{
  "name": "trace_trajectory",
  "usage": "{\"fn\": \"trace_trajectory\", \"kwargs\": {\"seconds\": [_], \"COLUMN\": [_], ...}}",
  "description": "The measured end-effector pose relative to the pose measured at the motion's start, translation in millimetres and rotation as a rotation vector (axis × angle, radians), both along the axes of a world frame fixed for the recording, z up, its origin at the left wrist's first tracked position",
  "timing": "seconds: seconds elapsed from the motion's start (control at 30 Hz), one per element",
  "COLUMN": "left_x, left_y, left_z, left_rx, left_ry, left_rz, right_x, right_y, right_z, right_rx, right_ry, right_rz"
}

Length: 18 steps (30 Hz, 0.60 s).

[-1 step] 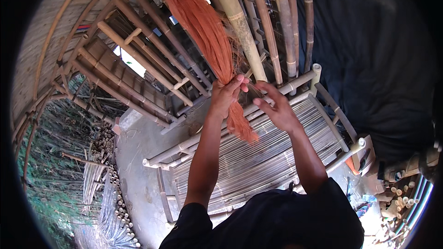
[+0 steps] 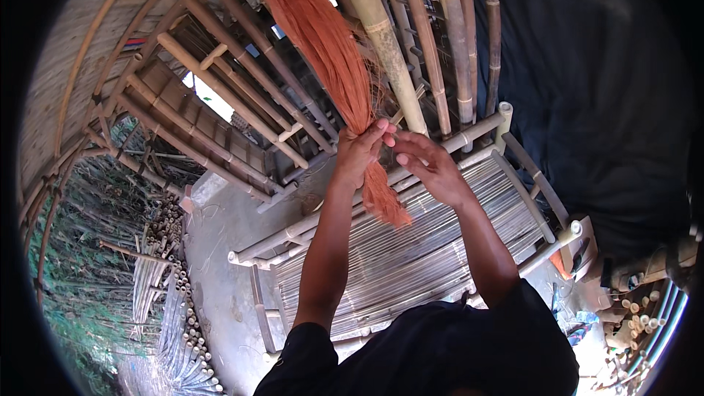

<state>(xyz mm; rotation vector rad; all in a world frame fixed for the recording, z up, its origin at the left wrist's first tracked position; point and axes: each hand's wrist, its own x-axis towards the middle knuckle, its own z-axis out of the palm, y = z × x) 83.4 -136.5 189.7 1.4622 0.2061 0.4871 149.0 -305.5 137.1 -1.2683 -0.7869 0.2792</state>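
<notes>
A long hank of orange-red fibre (image 2: 323, 51) hangs down from the upper edge. My left hand (image 2: 359, 152) is closed around it near its lower end, the thumb pointing up and to the right. Below the fist, a short loose tail of the fibre (image 2: 383, 198) spreads out. Close against the left fingertips is my right hand (image 2: 431, 167), its fingers bent and its index fingertip at the left thumb. Whether a thin strand lies between the right fingers is too small to make out.
Behind the hank stands a frame of bamboo poles (image 2: 385, 51). Under my forearms is a slatted bamboo bench (image 2: 396, 249). A dark cloth (image 2: 587, 103) hangs at the right. Cut bamboo poles (image 2: 187, 337) are stacked at the lower left, more (image 2: 638, 315) at the lower right.
My right hand has come left, its fingers from slightly apart to meeting the left fingertips. The left hand keeps its hold on the fibre in the same place.
</notes>
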Motion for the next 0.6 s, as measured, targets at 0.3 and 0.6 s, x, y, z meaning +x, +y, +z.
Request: {"fn": "trace_trajectory", "kwargs": {"seconds": [0.3, 0.6], "left_x": [19.3, 15.6], "left_y": [18.2, -33.0], "left_z": [-32.0, -139.6], "left_rx": [0.035, -0.075], "left_ry": [-0.040, -0.111], "left_rz": [0.222, 0.593], "right_x": [-38.8, -178.4], "right_y": [7.5, -276.4], "right_z": [-165.0, -417.0], "right_rx": [-0.299, -1.636], "right_ry": [-0.075, 0.050], "right_rz": [-0.336, -0.098]}}
